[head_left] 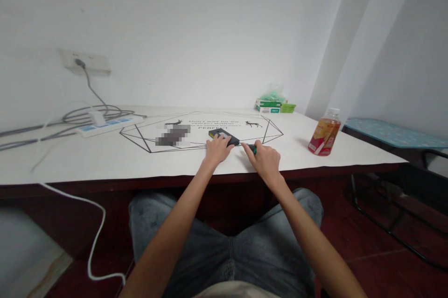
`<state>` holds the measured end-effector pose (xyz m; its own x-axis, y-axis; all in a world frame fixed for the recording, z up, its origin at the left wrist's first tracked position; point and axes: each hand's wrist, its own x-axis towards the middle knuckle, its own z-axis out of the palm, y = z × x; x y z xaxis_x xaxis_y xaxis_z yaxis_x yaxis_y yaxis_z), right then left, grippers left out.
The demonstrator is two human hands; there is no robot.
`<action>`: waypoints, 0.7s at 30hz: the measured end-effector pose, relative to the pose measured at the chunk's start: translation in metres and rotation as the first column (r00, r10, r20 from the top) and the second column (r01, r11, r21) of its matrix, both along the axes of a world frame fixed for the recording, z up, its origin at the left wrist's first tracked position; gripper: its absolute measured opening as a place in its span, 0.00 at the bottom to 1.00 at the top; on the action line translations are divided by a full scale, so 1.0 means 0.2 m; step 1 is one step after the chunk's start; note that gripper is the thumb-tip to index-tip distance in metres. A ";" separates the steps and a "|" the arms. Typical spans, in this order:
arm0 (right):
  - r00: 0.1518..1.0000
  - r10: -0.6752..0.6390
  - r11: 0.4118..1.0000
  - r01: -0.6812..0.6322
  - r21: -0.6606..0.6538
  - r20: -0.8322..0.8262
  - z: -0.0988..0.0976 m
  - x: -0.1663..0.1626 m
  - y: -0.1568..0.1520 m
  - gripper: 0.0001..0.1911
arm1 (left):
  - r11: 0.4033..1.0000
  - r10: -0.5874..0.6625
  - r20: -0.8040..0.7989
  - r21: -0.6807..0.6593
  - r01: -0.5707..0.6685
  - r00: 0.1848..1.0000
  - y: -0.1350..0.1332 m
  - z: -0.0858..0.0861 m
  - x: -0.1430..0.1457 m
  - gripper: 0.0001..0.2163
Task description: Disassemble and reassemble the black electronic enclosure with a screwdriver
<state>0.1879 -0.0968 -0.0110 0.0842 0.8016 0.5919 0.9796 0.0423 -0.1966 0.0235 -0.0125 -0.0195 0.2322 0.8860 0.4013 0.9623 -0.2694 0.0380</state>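
A flat black box-shaped device (227, 138) with a yellow mark on its left side lies on the white table. My left hand (217, 149) holds it, with fingers over its top and the thumb along its near right side. In my right hand (265, 160) is a screwdriver (253, 148) with a black and green handle, the fingers closed around it. Its thin shaft points left to the device's right corner; whether the tip touches cannot be made out. A blurred-out dark item (174, 135) lies left of the device.
To the right stands a bottle of amber drink (325, 132). Green-and-white boxes (269, 105) and a green basket (288, 108) sit at the back. On the left are a power strip (108, 125) and grey cables (75, 116). A white cable (101, 223) hangs over the front edge.
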 end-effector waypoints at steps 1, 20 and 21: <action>0.999 0.025 1.000 -0.025 0.012 -0.021 0.00 0.01 0.00 0.23 | 1.000 0.000 0.005 0.000 0.000 1.000 0.00 0.00 0.00 0.20; 0.981 0.171 0.983 -0.164 0.087 -0.093 -0.09 0.06 0.03 0.12 | 1.000 -0.004 0.010 -0.007 0.004 1.000 0.02 -0.01 -0.01 0.20; 0.983 0.168 0.983 -0.161 0.084 -0.081 -0.09 0.05 0.03 0.10 | 1.000 -0.003 0.008 -0.004 0.003 1.000 0.02 -0.01 -0.01 0.20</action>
<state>0.1987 -0.0909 -0.0283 0.0090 0.7610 0.6487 0.9373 0.2196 -0.2707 0.0219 -0.0094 -0.0214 0.2323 0.8869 0.3994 0.9610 -0.2725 0.0463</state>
